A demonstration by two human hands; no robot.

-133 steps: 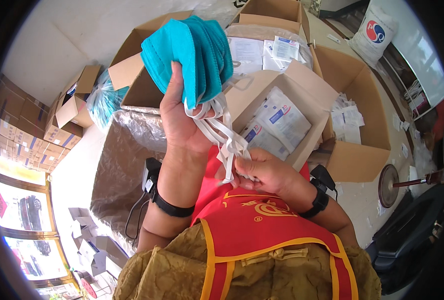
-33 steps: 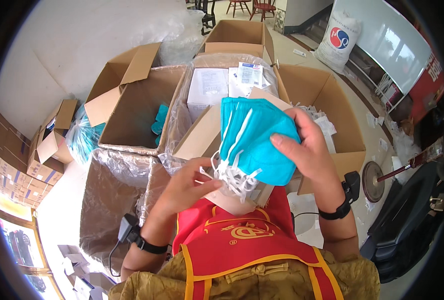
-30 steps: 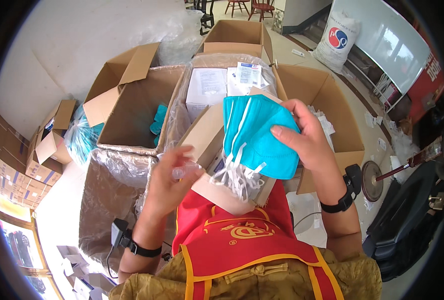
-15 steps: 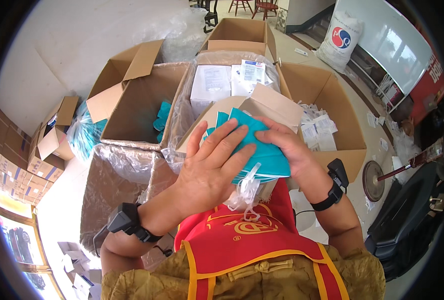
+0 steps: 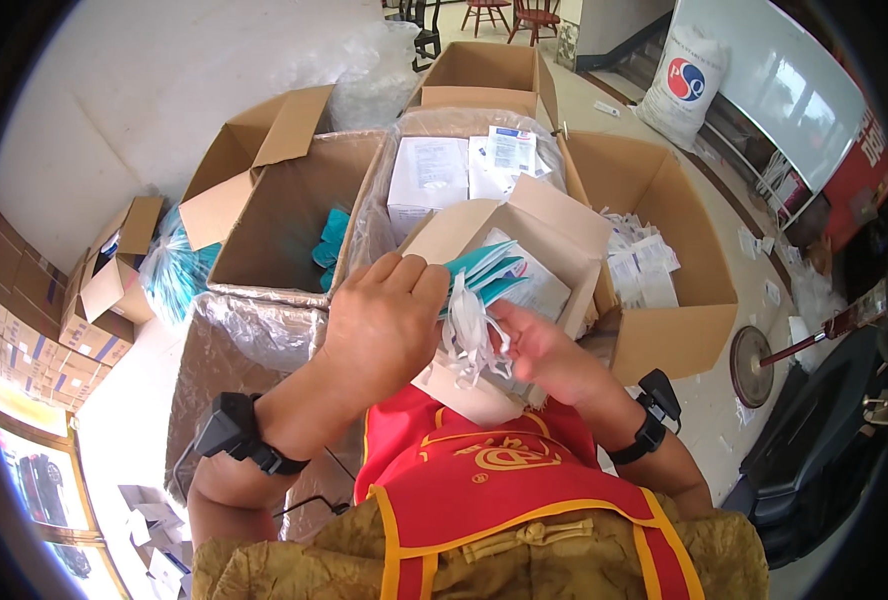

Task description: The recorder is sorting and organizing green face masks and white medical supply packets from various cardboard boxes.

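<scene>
A stack of teal face masks (image 5: 486, 268) is tilted edge-on over a small open carton. My left hand (image 5: 384, 318) is closed on the stack's left end, knuckles up. White ear loops (image 5: 471, 325) dangle in a bunch from the near side of the masks. Beside the loops is my right hand (image 5: 544, 350), its fingers partly spread and reaching toward them; whether they touch is hard to tell. The small carton (image 5: 569, 228) has its flaps up, with a white printed packet (image 5: 539, 285) inside.
A lined box (image 5: 574, 180) holds white cartons and packets. At the left, a deep box (image 5: 284, 215) contains teal masks; at the right, another box (image 5: 684, 335) has white packets. A plastic-lined box (image 5: 234, 350) stands near left. A round metal base (image 5: 751, 365) is on the floor.
The mask stack has turned from lying flat between both hands to edge-on in my left hand. My right hand has let go and moved down beside the loops. The carton shows more.
</scene>
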